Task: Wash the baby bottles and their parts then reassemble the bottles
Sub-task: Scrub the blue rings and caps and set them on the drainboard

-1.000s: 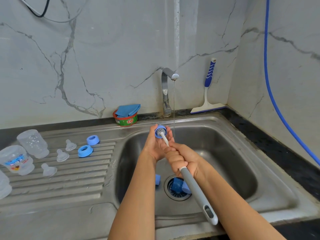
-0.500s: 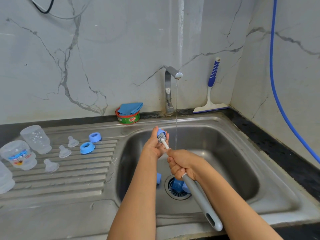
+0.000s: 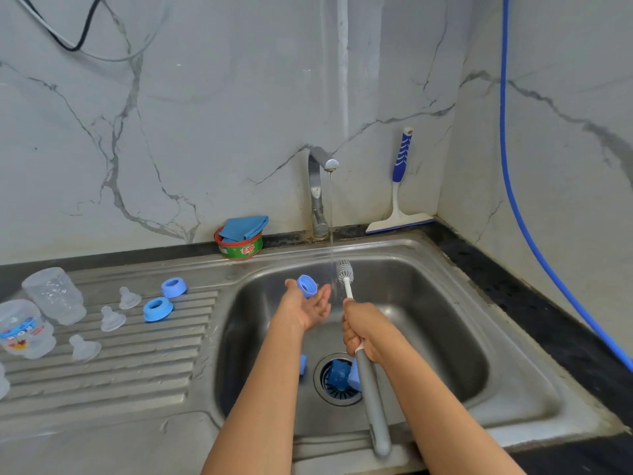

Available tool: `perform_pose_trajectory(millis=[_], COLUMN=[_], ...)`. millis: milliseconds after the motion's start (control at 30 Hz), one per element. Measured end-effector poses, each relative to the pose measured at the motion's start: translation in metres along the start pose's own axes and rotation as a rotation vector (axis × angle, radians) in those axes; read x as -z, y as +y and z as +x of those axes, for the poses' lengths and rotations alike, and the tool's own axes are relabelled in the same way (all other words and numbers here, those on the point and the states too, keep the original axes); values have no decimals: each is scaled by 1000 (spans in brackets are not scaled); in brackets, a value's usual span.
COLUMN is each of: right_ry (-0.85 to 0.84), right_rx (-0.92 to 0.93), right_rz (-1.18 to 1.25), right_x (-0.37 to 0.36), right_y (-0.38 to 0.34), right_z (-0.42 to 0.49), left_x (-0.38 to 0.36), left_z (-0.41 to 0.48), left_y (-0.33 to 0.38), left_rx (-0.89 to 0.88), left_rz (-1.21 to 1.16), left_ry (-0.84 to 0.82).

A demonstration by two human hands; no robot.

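My left hand is palm-up over the sink basin and pinches a blue bottle collar ring between thumb and fingers. My right hand grips the grey-handled bottle brush, whose bristle head is out of the ring and under the thin water stream. Two more blue rings, three clear nipples and clear bottles lie on the ribbed drainboard at left. Blue caps sit on the drain.
The tap runs at the back of the sink. A red-green soap tub with a blue cloth stands to its left, and a squeegee leans in the corner. A blue hose hangs down the right wall.
The brush was inside the ring in my left hand. My right hand has pulled it out and moved it right, under the water, and my left palm has opened up.
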State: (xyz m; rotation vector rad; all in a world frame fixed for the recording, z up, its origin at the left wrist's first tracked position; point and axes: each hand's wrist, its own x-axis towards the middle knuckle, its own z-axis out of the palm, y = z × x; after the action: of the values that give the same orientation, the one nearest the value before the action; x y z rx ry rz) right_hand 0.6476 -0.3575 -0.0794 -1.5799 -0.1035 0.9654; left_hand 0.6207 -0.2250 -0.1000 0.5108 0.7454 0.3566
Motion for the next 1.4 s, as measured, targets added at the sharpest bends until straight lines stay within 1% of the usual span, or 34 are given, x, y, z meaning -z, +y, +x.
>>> perform_pose_trajectory(millis=[100,133,300,433,667,900,1033,1133,1167,1267,1400], right_ry=[57,73,123,119,111,114,119,119,116,102,84], right_rx=[43,51,66,57,62,58,64,66,65,60,45], right_rz=[61,80,133,135,99,79,73,83,87,83,54], right_x=[3,4,9,8,6,5,5,6,6,5,4], right_y=[-1,-2,-5,-5,-4,-3,-5,-6,-6,-6,-5], right_z=[7,9,14,16,20,24,24,21,21,20,18], left_x=[-10,-15,-39,-48,-35,-24,-27,-33,-35,-42,-44], left_z=[13,17,36,39,37,34,33,32,34,37,37], left_y=[-2,-2,-1,-1,0,1,4,5,5,8,14], left_rx=[32,46,73,25,-87,-125,-144,-171,-194,-316,-449], left_rz=[115,122,6,17,41,124,164,252,319,538,590], left_ry=[82,76,-56,-43,-23,14,8,-34,-47,-14,-2])
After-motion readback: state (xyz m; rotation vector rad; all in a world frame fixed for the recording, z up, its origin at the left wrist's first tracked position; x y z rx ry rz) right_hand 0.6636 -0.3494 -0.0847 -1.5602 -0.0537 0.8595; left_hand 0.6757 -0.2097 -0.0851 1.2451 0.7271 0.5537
